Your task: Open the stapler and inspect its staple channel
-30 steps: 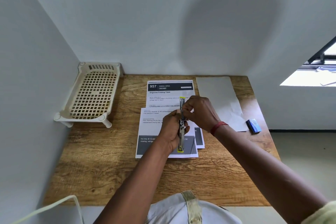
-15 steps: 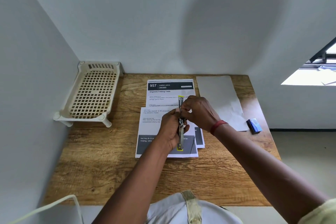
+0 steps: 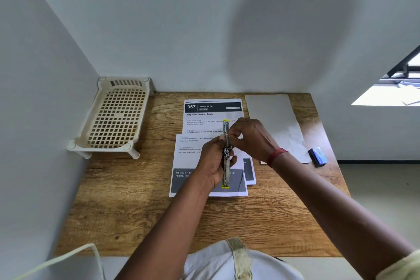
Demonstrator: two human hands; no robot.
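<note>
Above desk centre: left hand gripping opened stapler, right hand fingers pinching at its channel; best kept steady, strip fed straight.

A wooden table sits pushed into a corner of pale grey walls. To the table's right, daylight enters through a dark-framed window, and beige floor shows below it.
</note>
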